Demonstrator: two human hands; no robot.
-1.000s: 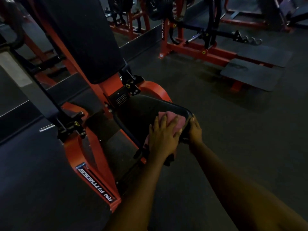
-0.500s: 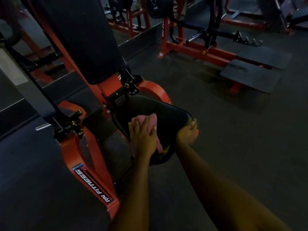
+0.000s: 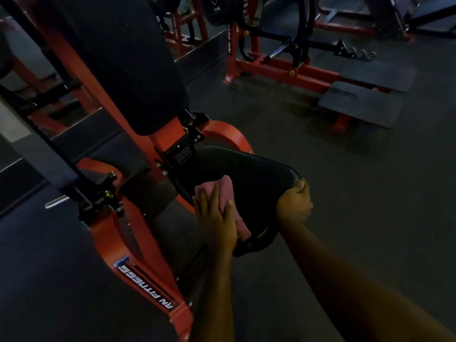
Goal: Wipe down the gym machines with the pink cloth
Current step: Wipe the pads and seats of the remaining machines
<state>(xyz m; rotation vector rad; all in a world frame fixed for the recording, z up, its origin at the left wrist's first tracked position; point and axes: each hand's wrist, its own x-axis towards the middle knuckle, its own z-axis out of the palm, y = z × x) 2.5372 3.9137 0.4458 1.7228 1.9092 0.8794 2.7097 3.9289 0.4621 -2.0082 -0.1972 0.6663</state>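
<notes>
- I am seeing everything dim and murky, with shadows swallowing the lower left of the picture.
- Weak light is catching the orange machine frame (image 3: 222, 134).
- Lines are bending at the edges; detail is smearing.

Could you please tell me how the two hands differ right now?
The left hand lies flat, fingers straight, on the pink cloth; the right hand has no cloth. On the seat, the left hand presses the left side; the right curls round the right edge. Both touch the same seat.
</notes>
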